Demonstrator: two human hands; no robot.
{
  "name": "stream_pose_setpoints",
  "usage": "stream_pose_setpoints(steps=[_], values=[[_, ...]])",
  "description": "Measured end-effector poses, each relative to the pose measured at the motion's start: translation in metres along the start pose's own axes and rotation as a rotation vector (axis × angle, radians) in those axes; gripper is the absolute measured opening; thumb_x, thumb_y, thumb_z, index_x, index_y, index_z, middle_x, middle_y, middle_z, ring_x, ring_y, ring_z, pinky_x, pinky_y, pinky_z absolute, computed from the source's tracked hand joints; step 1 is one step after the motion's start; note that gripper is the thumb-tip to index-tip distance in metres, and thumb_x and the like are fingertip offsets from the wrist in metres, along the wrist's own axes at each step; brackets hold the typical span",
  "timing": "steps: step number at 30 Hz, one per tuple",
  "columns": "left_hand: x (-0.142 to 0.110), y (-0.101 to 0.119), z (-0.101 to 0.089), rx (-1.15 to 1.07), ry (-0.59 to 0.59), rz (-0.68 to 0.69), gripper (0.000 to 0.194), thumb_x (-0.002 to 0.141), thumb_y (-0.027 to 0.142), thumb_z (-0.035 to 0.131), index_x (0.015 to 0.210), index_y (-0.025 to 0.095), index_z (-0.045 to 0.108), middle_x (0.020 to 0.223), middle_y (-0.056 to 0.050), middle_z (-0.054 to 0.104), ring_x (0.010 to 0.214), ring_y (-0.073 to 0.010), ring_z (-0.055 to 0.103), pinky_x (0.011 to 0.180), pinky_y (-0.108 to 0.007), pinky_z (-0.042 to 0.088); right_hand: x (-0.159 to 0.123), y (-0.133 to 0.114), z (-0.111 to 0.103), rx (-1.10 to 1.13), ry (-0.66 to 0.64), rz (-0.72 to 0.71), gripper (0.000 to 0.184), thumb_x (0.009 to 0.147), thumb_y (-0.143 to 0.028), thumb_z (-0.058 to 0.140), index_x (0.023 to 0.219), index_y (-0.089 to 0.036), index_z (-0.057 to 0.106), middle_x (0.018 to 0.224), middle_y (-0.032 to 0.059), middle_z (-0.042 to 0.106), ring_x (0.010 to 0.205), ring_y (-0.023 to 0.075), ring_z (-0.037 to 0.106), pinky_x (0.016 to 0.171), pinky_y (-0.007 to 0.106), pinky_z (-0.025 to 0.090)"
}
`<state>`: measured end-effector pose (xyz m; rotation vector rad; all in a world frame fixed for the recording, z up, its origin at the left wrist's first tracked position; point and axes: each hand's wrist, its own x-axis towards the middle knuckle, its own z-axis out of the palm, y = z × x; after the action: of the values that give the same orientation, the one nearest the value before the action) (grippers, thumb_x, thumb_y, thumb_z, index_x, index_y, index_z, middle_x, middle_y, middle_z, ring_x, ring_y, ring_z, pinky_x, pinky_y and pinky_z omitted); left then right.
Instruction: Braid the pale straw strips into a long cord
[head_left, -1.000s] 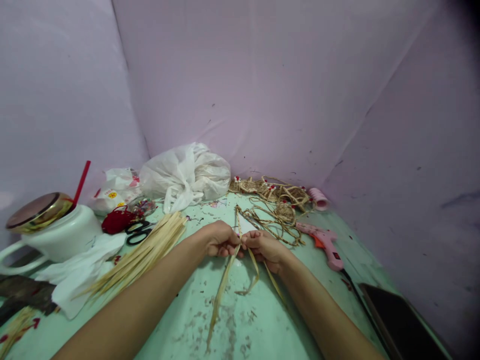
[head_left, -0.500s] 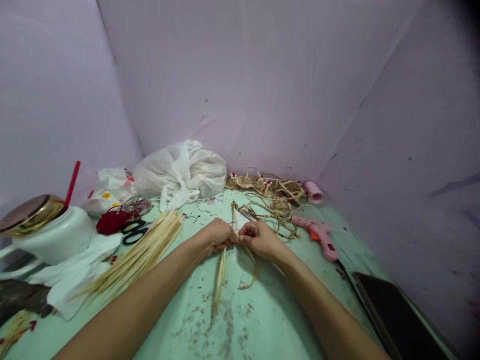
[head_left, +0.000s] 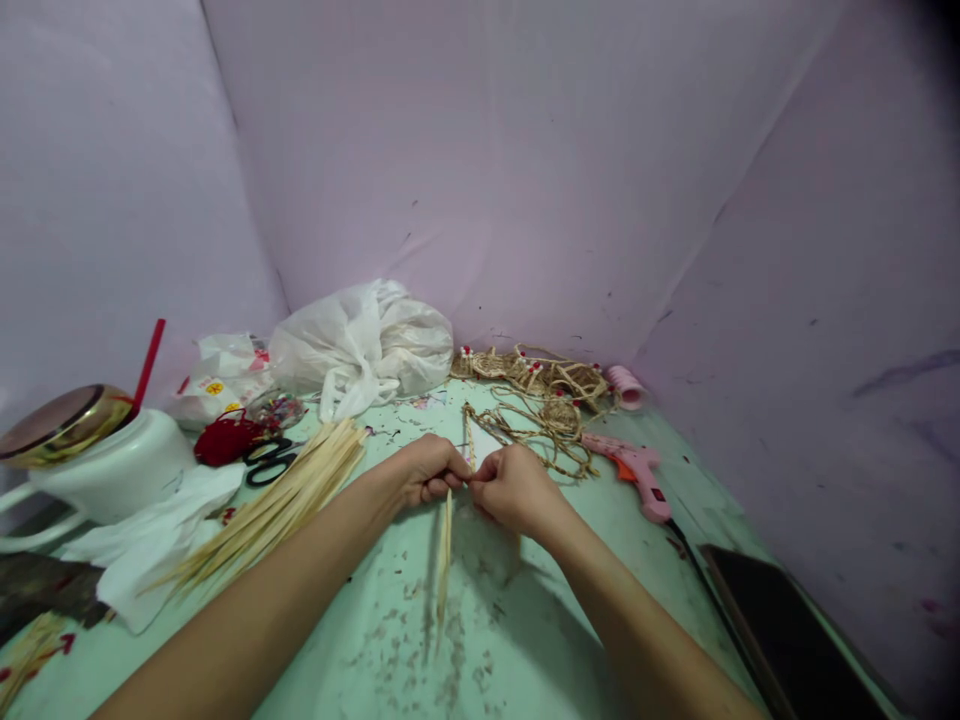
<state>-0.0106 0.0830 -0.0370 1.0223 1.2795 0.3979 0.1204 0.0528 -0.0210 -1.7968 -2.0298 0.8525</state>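
Note:
My left hand (head_left: pixel 424 470) and my right hand (head_left: pixel 511 487) meet at the middle of the green table (head_left: pixel 525 650), fingers pinched on a thin braid of pale straw strips (head_left: pixel 470 445). The braid runs up from the fingers toward the back. One loose straw strip (head_left: pixel 445 550) hangs down from the pinch toward me; the other loose ends are hidden under my right hand.
A bundle of straw strips (head_left: pixel 281 505) lies left, beside black scissors (head_left: pixel 268 462) and a red ball (head_left: pixel 223 441). A white jug (head_left: pixel 97 465), plastic bags (head_left: pixel 364 345), woven straw cord (head_left: pixel 551 400), a pink glue gun (head_left: pixel 636 470) and a dark tablet (head_left: pixel 787 640) surround the hands.
The right hand has rolled over the loose strips, covering the ends that trailed to the right. One strip now hangs straight down. Both hands stay together on the braid.

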Motion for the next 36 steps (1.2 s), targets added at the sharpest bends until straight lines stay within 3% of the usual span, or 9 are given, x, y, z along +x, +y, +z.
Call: stream_pose_setpoints(steps=[5, 9, 15, 18, 21, 25, 28, 31, 36], values=[[0.001, -0.003, -0.007, -0.015, -0.042, 0.123, 0.018, 0.048, 0.022, 0.058, 0.046, 0.015, 0.041, 0.038, 0.006, 0.038, 0.029, -0.0014, 0.024, 0.031, -0.018, 0.007, -0.001, 0.0, -0.001, 0.069, 0.008, -0.048, 0.015, 0.058, -0.013, 0.054, 0.044, -0.015, 0.06, 0.039, 0.0016, 0.051, 0.04, 0.0085, 0.04, 0.042, 0.023, 0.023], [0.0, -0.004, -0.005, 0.005, -0.01, 0.133, 0.016, 0.048, 0.02, 0.055, 0.045, 0.016, 0.04, 0.035, 0.007, 0.032, 0.029, -0.0012, 0.02, 0.032, -0.019, 0.007, 0.006, 0.012, -0.005, 0.215, -0.139, -0.052, 0.013, 0.06, -0.017, 0.056, 0.049, -0.015, 0.062, 0.04, 0.0002, 0.052, 0.04, 0.0077, 0.042, 0.04, 0.02, 0.026], [-0.002, -0.008, -0.004, 0.025, 0.002, 0.153, 0.017, 0.05, 0.02, 0.054, 0.046, 0.017, 0.038, 0.036, 0.008, 0.033, 0.027, -0.0024, 0.02, 0.03, -0.02, 0.005, 0.017, 0.023, -0.022, 0.463, 0.006, 0.144, 0.004, 0.062, -0.014, 0.058, 0.06, -0.013, 0.061, 0.059, 0.0046, 0.062, 0.049, 0.01, 0.052, 0.042, 0.019, 0.038], [-0.004, -0.008, -0.003, 0.031, -0.005, 0.172, 0.016, 0.05, 0.02, 0.054, 0.046, 0.017, 0.039, 0.036, 0.008, 0.034, 0.027, -0.0022, 0.02, 0.03, -0.019, 0.005, 0.014, 0.015, -0.02, 0.668, -0.064, 0.271, 0.003, 0.064, -0.012, 0.057, 0.063, -0.014, 0.057, 0.063, 0.0044, 0.062, 0.052, 0.0112, 0.055, 0.044, 0.021, 0.043], [-0.005, -0.007, -0.002, 0.03, -0.005, 0.183, 0.013, 0.05, 0.018, 0.052, 0.046, 0.016, 0.039, 0.036, 0.007, 0.034, 0.027, -0.0021, 0.021, 0.031, -0.019, 0.006, 0.008, 0.005, -0.011, 0.779, -0.187, 0.273, 0.008, 0.065, -0.01, 0.053, 0.059, -0.014, 0.054, 0.054, 0.0007, 0.058, 0.048, 0.0103, 0.053, 0.044, 0.021, 0.045], [-0.005, -0.007, -0.001, 0.024, -0.022, 0.2, 0.012, 0.049, 0.017, 0.05, 0.045, 0.017, 0.039, 0.035, 0.007, 0.032, 0.027, -0.0026, 0.02, 0.031, -0.02, 0.006, 0.009, 0.003, 0.001, 0.783, -0.214, 0.276, 0.013, 0.066, -0.009, 0.05, 0.054, -0.015, 0.053, 0.046, -0.001, 0.053, 0.047, 0.0099, 0.052, 0.042, 0.019, 0.043], [-0.005, -0.007, -0.001, 0.075, -0.014, 0.189, 0.01, 0.051, 0.019, 0.051, 0.046, 0.016, 0.042, 0.034, 0.007, 0.031, 0.027, -0.0037, 0.021, 0.031, -0.02, 0.008, 0.015, 0.009, 0.007, 0.736, -0.2, 0.293, 0.017, 0.066, -0.01, 0.051, 0.05, -0.015, 0.051, 0.043, -0.0021, 0.05, 0.038, 0.0069, 0.044, 0.039, 0.019, 0.041], [-0.007, -0.006, -0.002, 0.201, 0.017, 0.187, 0.011, 0.053, 0.02, 0.052, 0.046, 0.016, 0.046, 0.034, 0.005, 0.036, 0.028, -0.0048, 0.024, 0.032, -0.02, 0.012, 0.021, 0.017, 0.012, 0.655, -0.162, 0.233, 0.018, 0.063, -0.01, 0.053, 0.046, -0.015, 0.048, 0.037, -0.0047, 0.043, 0.033, 0.0046, 0.034, 0.033, 0.017, 0.032], [-0.021, 0.004, -0.007, 0.488, 0.132, 0.178, 0.01, 0.056, 0.019, 0.053, 0.048, 0.013, 0.053, 0.039, 0.001, 0.046, 0.033, -0.0059, 0.031, 0.037, -0.02, 0.021, 0.022, 0.02, 0.014, 0.661, -0.17, 0.19, 0.014, 0.06, -0.01, 0.054, 0.048, -0.015, 0.048, 0.038, -0.0047, 0.045, 0.031, 0.004, 0.031, 0.031, 0.018, 0.027]])
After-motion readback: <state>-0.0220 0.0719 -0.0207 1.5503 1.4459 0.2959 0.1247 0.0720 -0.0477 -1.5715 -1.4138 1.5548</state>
